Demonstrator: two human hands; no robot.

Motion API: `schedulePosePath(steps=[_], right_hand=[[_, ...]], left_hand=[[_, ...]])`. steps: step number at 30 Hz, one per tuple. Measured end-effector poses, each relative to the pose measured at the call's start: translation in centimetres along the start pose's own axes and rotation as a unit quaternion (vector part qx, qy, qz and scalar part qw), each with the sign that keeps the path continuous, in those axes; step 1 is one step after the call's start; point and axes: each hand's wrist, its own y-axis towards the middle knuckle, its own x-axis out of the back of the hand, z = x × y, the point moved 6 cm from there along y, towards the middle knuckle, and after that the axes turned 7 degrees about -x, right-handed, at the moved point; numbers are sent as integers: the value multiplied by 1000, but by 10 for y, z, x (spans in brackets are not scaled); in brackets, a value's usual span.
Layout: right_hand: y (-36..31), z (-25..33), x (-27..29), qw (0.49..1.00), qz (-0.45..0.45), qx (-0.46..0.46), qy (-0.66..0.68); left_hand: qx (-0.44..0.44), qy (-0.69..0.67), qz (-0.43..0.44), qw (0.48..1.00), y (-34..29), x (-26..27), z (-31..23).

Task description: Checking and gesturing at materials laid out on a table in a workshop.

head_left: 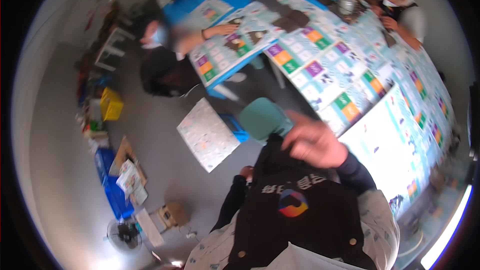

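Observation:
My right hand [320, 142] is raised in front of the dark apron [300, 220] I wear, blurred by motion. Its fingers are loosely bent and apart, with nothing visible in them. Just beyond the fingertips stands a green stool [262, 120]. My left hand [246, 172] hangs low by my left side, against the apron's edge; only a small part shows and its fingers are hidden. Ahead of that hand is a small table with a speckled top [209, 135].
Long tables with a patterned cover [325, 87] run along the right, with dark pieces [285, 15] on top. One person [165, 62] sits at the far left table, another [405, 17] at the far right. A yellow basket [111, 104], blue bins [112, 185] and a fan [124, 235] line the left.

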Motion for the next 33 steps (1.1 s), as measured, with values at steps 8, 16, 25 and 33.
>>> schedulePosePath(steps=[8, 16, 25, 33], right_hand=[[32, -38, 75, 937, -222, -186, 195], [23, -56, 59, 929, -116, -310, 168], [25, -44, 57, 858, -297, 5, -419], [-214, -363, 107, 616, -151, -595, -494]], left_hand=[[-23, -117, -119, 986, -8, 53, -29], [241, -286, 23, 927, -72, -16, -26], [-9, -281, -89, 955, -14, -11, 21], [64, -199, -39, 977, -4, 3, -11]])
